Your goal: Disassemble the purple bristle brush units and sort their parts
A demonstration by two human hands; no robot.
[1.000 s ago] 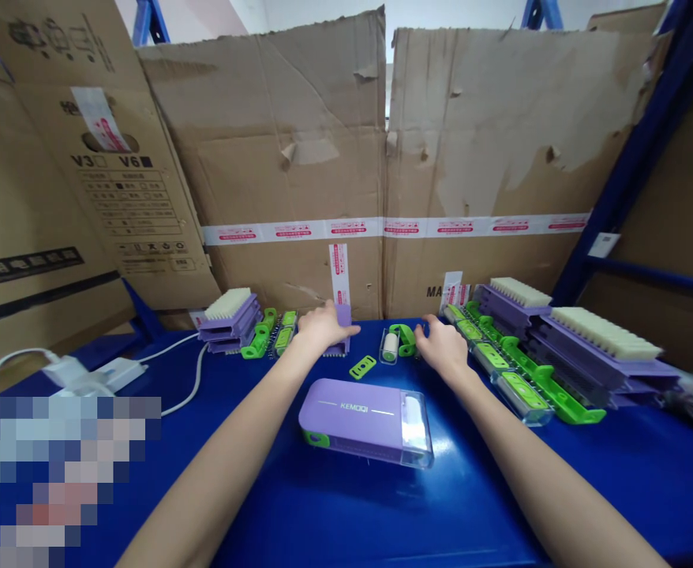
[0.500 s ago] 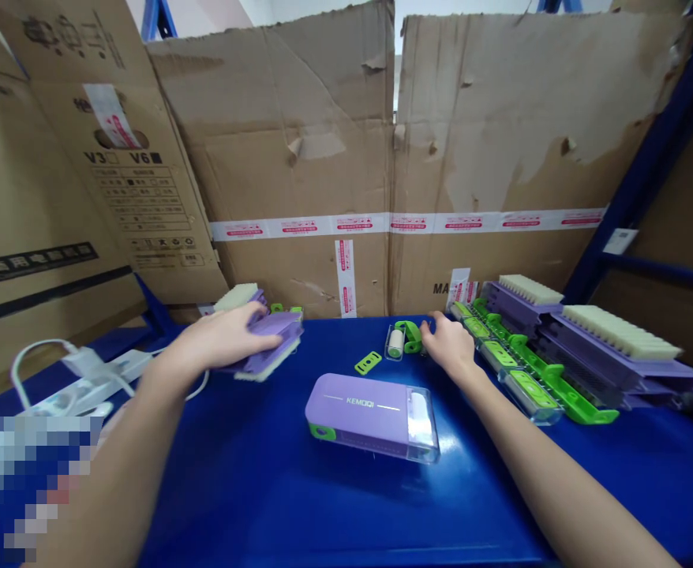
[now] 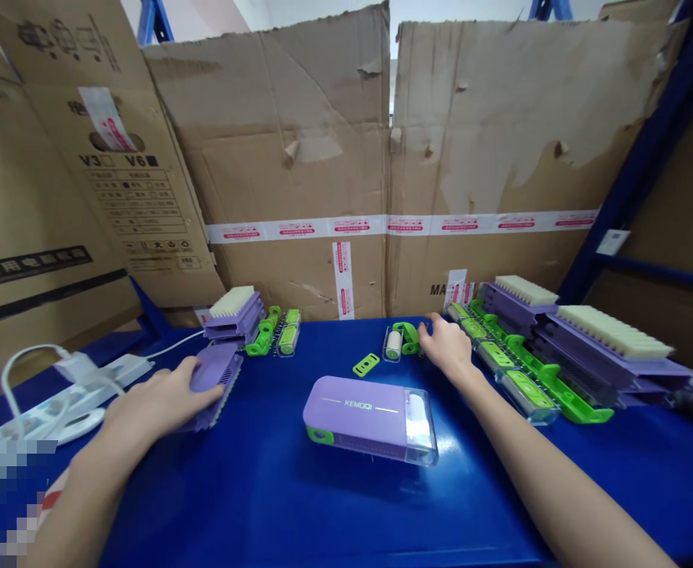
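Note:
At the left, my left hand (image 3: 154, 402) is closed around the edge of a flat purple plastic panel (image 3: 219, 369), held low over the blue table with its purple face up. My right hand (image 3: 450, 347) rests on the table at centre right with bent fingers; whatever lies under its fingertips is too small to make out. Beside those fingertips are a green curved clip (image 3: 406, 335) and a small clear case with a white roller (image 3: 393, 345). In the middle lies a purple KEMOQI case (image 3: 358, 418) with a clear end, and behind it a flat green plate (image 3: 366, 364).
Purple parts with cream toothed pads (image 3: 612, 331) are stacked at right, beside a row of green clips (image 3: 539, 371) and clear cases (image 3: 527, 394). A smaller stack (image 3: 234, 315) stands back left. A white power strip (image 3: 56, 402) with cables lies far left. Cardboard (image 3: 287, 158) walls the back.
My left hand has moved left and toward me with the purple panel, uncovering the back-left stack and green clips. My right hand has stayed almost in place.

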